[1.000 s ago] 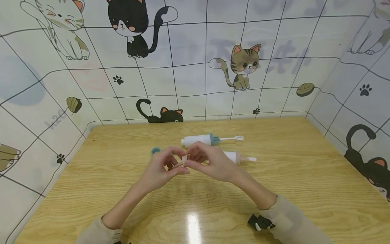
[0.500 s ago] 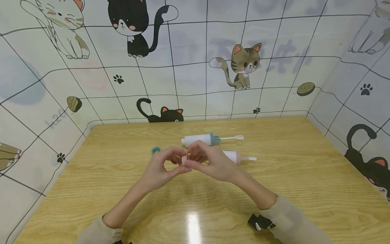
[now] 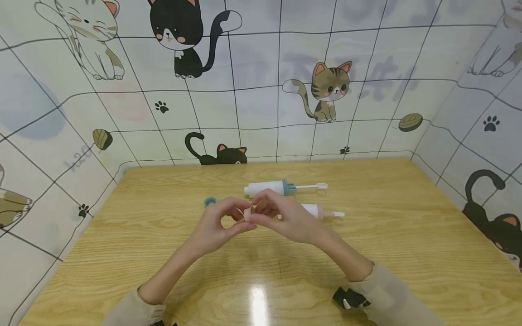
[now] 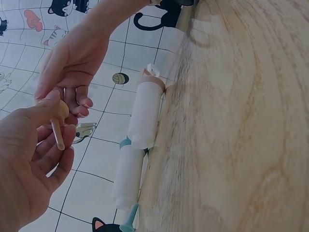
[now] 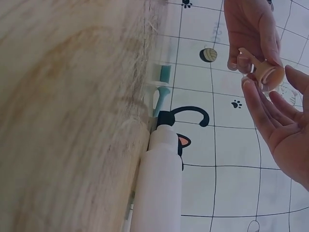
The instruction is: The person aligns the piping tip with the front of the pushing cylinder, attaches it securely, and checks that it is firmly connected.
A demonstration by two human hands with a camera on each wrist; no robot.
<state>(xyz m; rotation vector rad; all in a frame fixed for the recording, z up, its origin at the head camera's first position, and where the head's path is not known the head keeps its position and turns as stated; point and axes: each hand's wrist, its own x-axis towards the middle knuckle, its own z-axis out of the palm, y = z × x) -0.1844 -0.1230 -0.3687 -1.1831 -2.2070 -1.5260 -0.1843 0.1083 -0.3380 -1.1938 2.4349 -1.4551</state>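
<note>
Over wooden table (image 3: 387, 240), pinched peach cap (image 3: 247, 213) with left hand (image 3: 218, 228) and right hand (image 3: 289, 219); seemed light, stiffish, best held by rim (image 5: 279, 76).

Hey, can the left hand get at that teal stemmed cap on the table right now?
Probably yes: the teal stemmed cap lies just beyond the left hand, nothing visible between. But that hand's fingers hold the peach stemmed cap, so they'd likely need freeing first.
</note>
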